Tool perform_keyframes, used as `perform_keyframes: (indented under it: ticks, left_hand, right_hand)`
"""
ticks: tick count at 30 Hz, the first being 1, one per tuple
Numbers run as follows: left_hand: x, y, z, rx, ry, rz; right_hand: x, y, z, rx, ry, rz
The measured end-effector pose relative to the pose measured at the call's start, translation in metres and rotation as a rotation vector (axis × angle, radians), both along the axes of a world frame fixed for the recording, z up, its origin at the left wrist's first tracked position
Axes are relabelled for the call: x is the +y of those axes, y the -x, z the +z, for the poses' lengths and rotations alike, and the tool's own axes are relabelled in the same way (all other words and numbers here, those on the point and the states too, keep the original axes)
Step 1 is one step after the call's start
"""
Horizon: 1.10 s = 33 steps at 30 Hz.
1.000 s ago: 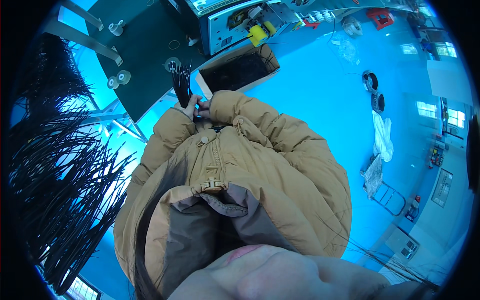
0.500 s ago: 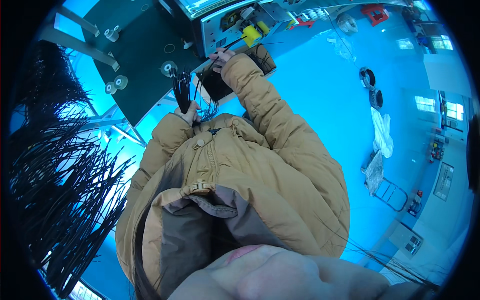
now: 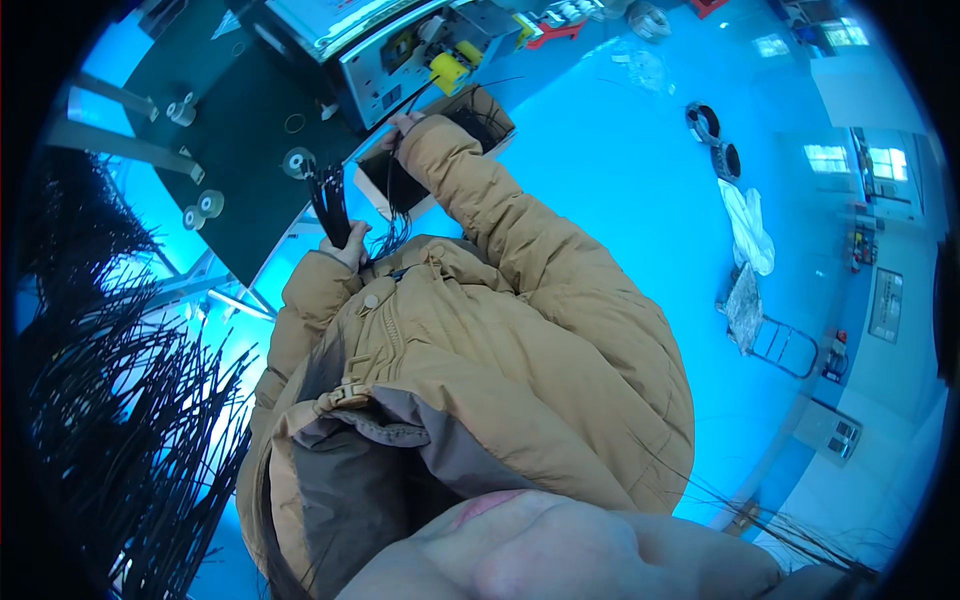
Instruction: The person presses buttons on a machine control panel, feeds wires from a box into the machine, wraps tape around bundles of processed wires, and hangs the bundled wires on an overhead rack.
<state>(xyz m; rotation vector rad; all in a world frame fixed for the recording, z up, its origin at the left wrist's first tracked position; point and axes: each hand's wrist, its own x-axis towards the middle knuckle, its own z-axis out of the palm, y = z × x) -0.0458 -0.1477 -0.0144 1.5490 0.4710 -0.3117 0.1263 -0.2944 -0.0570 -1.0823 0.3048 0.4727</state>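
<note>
Clearly my left hand has its grip closed round a bundle of thin black wires (light, springy, slippery); my right hand pinches one strand; hold mid-bundle.

Open cardboard box, brown outside with a dark inside, upper centre of frame, just below the grey machine.

Rectangular wall sign, pale with a dark frame, far right edge, mid-height.

Small panel with red and yellow spots, right edge above that sign; too small to tell its kind.
</note>
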Motion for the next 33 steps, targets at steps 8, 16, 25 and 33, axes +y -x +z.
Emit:
perform_keyframes:
  ticks: [8,16,25,33]
  left_hand:
    - [0.004,0.001,-0.012,0.002,-0.037,-0.050]
    - [0.000,-0.007,-0.011,-0.014,-0.030,-0.053]
    - [0.000,-0.011,-0.004,-0.019,0.041,0.022]
    - [0.004,-0.013,0.018,-0.057,0.001,0.011]
  right_hand:
    - [-0.019,0.030,0.059,-0.195,0.510,0.375]
    - [-0.031,0.005,0.002,-0.520,0.776,0.406]
    - [-0.032,0.060,0.049,-1.234,1.107,0.607]
    - [-0.010,0.097,0.070,-1.525,0.994,1.228]
